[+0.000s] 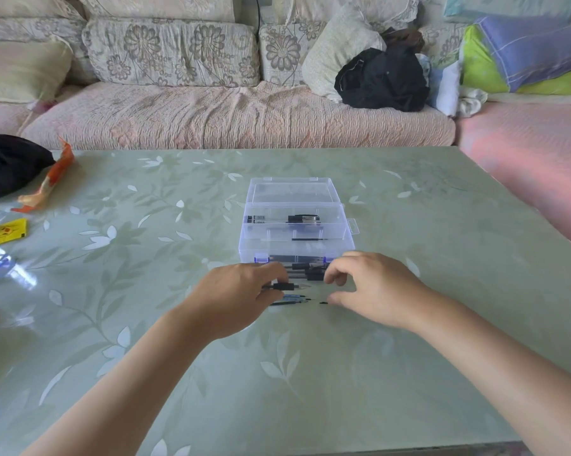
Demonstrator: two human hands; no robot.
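Pens [305, 274] lie loose on the table [310, 373], touching the front of the clear box [297, 232], where we see a few stowed. Our left hand [235, 301] pinches a black-gripped pen [282, 286]; our right hand [373, 287] hovers loosely curled, holding nothing. Most remain outside.

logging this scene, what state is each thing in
box: open, some pens inside
lid: swung back behind the box
left grip: holds a pen
right grip: fingers loosely curled, holds nothing
loose pens: lying on the table in front of the box
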